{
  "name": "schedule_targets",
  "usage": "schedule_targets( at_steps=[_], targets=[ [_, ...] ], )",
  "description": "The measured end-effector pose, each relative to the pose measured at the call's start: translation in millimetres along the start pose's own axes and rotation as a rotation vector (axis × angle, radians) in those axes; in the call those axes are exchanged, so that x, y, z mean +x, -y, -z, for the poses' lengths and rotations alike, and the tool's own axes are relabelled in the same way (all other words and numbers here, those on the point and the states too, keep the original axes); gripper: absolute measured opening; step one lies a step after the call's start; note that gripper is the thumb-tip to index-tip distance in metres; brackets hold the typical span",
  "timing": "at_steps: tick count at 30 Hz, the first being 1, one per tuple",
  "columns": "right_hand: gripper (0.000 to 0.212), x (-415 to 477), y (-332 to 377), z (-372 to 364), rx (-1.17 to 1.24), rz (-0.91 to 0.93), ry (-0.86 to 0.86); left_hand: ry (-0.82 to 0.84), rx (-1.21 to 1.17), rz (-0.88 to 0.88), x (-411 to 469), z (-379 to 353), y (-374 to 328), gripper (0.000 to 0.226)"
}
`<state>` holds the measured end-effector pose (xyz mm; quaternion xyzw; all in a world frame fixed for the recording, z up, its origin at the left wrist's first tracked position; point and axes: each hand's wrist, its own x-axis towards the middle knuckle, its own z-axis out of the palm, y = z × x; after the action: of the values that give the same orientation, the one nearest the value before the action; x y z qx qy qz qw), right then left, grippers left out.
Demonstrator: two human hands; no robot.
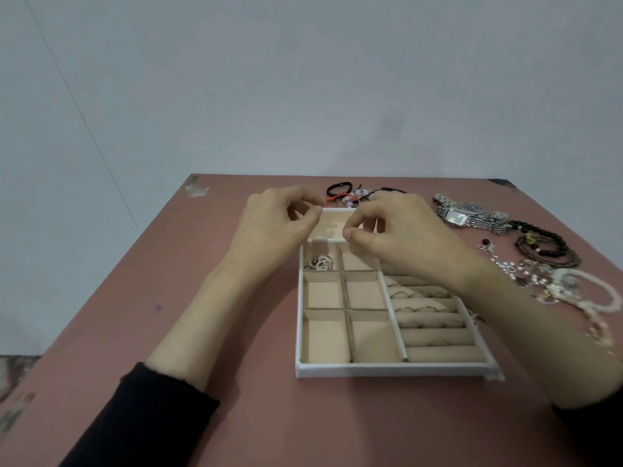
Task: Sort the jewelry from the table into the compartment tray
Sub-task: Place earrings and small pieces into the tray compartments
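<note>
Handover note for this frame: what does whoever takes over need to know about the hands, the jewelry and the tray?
Left hand and right hand: over the compartment tray's far end, fingertips pinched; what they hold, if anything, is too small to see.
Done: silver pieces in a far-left compartment, rings on the ring rolls. The other visible compartments look empty.
Left to sort, on the table: watches, dark bead bracelets and white bead bracelets to the right, cord bracelets behind the tray.
</note>
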<state>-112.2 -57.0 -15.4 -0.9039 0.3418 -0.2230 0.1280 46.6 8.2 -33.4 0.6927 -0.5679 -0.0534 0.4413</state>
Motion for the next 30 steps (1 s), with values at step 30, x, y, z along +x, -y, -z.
schedule_targets(
  at_steps=[30],
  targets=[
    [0.024, -54.4, -150.3, 70.8, 0.219, -0.449, -0.364, 0.579, 0.318, -0.137, 53.5, -166.4, -134.6, 0.033]
  ],
)
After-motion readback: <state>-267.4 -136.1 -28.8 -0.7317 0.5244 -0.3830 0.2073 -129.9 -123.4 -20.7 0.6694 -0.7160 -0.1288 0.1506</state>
